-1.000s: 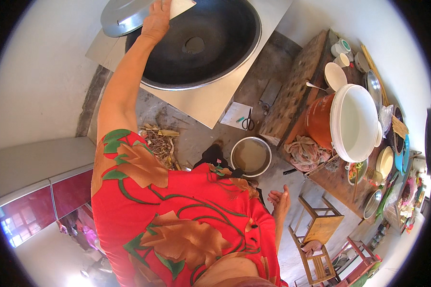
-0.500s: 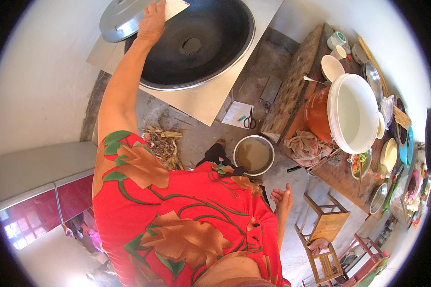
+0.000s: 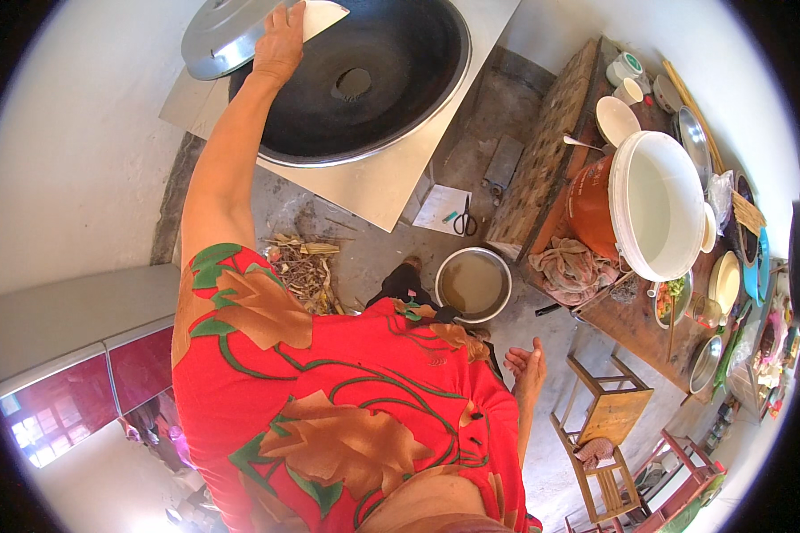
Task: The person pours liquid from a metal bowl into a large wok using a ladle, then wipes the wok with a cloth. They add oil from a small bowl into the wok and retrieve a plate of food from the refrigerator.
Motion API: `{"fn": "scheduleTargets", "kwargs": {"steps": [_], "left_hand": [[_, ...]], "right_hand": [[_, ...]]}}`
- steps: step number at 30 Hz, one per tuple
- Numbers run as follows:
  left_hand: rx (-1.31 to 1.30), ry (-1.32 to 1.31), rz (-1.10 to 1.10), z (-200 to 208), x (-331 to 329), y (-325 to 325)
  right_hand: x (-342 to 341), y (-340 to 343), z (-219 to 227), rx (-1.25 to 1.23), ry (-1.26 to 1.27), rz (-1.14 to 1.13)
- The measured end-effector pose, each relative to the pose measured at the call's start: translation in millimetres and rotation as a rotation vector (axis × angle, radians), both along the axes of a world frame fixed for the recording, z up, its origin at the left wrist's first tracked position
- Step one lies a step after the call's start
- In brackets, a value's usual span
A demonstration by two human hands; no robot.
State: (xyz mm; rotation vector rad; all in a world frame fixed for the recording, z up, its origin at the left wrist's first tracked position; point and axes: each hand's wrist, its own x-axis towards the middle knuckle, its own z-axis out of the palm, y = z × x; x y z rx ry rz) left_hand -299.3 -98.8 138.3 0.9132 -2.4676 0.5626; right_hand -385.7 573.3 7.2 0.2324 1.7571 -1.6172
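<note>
My left arm stretches up to the large black wok (image 3: 391, 93) at the top. There my left hand (image 3: 279, 44) is closed, its fingers curled at the edge of a pale curved piece (image 3: 324, 16); its kind is not clear. Under and beside that hand, a grey metal lid (image 3: 218, 40) overlaps the wok's left rim. A small patch of liquid (image 3: 354, 84) lies at the wok's bottom. Lower down, at my right side, my right hand (image 3: 526, 366) hangs with its fingers apart, holding nothing.
A metal basin of cloudy water (image 3: 473, 284) stands on the floor by my feet. Scissors (image 3: 464, 222) lie on paper nearby. On the right-hand table are a big orange bucket (image 3: 591, 209), a cloth (image 3: 573, 269) and bowls. A wooden chair (image 3: 615, 417) stands below it.
The view has shifted very slightly. Both hands keep the same places and poses, and the lid and wok look unchanged.
</note>
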Motion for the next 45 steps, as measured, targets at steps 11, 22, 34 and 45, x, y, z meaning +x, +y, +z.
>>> {"fn": "scheduleTargets", "kwargs": {"steps": [11,22,34,45], "left_hand": [[0.040,0.022,0.044,-8,3,-10],[0.108,0.070,0.050,-4,4,-8],[0.089,0.089,0.032,-11,4,-9],[0.114,0.099,0.014,-12,5,-5]], "right_hand": [[-2,-1,0,0.005,-0.001,0.005],[-1,-9,8,0.044,-0.005,0.027],[3,-10,7,0.032,-0.011,0.017],[4,-9,2,0.015,-0.024,0.004]]}}
